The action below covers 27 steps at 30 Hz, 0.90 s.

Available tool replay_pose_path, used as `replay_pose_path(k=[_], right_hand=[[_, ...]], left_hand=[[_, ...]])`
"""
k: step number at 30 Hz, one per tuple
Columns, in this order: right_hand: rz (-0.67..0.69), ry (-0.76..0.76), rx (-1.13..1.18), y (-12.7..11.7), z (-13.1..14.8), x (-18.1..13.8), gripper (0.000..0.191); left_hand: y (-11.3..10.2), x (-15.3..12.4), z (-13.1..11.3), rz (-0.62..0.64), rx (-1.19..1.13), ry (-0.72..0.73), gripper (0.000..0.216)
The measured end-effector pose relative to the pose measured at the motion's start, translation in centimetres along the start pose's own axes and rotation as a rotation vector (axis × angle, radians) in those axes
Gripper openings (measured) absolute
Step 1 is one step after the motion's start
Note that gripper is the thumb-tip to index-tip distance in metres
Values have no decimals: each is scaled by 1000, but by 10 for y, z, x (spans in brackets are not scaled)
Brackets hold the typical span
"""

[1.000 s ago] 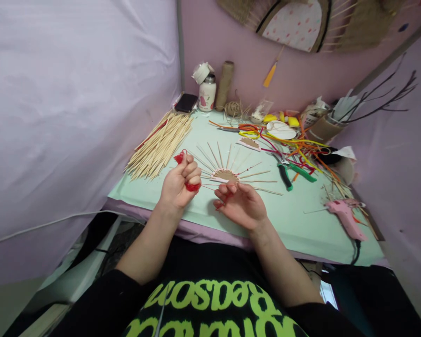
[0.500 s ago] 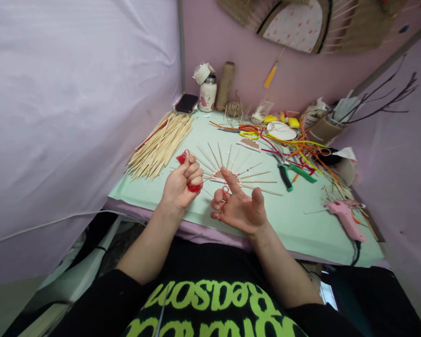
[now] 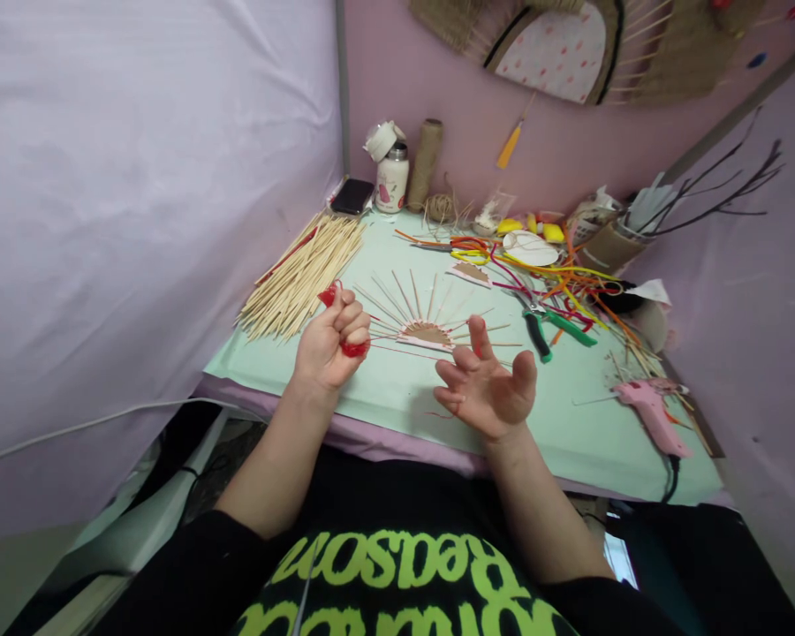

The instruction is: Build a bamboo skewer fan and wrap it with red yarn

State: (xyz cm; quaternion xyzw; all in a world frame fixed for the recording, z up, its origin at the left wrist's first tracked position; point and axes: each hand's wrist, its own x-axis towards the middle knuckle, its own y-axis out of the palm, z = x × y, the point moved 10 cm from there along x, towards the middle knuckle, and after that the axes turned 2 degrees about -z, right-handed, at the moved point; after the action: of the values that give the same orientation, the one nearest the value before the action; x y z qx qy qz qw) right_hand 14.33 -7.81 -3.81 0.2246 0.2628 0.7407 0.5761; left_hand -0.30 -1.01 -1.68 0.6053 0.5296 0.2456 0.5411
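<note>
My left hand (image 3: 335, 340) is closed round a bundle of red thread (image 3: 353, 348), part of which sticks out above the thumb. A strand runs from it, stretched across to my right hand (image 3: 487, 389). That hand is turned palm up with its fingers apart, the index finger raised and the thread passing behind the fingers. Beyond both hands, a half-round cardboard piece (image 3: 427, 336) with a pale pink edge lies on the table, thin sticks fanning out from it. A short loose thread end hangs below the right hand's fingers.
A pile of thin wooden sticks (image 3: 301, 274) lies at left. Green-handled pliers (image 3: 566, 327), a second cardboard half-round (image 3: 470, 274) and tangled coloured cords (image 3: 570, 274) are at right. A pink glue gun (image 3: 653, 415) rests near the right edge. A bottle (image 3: 392, 181) stands at the back.
My hands have moved apart, the right hand to the right and the left hand slightly left. The red strand between them is longer, and the loops on the right fingers no longer show.
</note>
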Motion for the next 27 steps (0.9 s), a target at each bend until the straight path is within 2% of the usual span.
replay_pose_path(k=[5,7,11,16,20,24,27], right_hand=[[-69,-6,66,-2,11,-2,67],[-111,-30,103,-8,15,-2,55],[-189,-76,250,-25,21,-3,12],[-191,-51,404,-36,25,-8,13],[-264,-10,254,-46,28,-11,8],[-384,30,-70,-62,37,-18,19],[-478,-19,-307,-79,57,-32,21]], left_hand=[[0,0,-4,-6,7,14,47],[-2,1,-7,-4,5,24,47],[-7,3,-14,-16,7,46,45],[-9,2,-25,-24,7,84,45],[-8,0,-31,-43,11,109,45],[-8,-1,-38,-55,33,136,44],[-7,-2,-46,-45,41,175,44]])
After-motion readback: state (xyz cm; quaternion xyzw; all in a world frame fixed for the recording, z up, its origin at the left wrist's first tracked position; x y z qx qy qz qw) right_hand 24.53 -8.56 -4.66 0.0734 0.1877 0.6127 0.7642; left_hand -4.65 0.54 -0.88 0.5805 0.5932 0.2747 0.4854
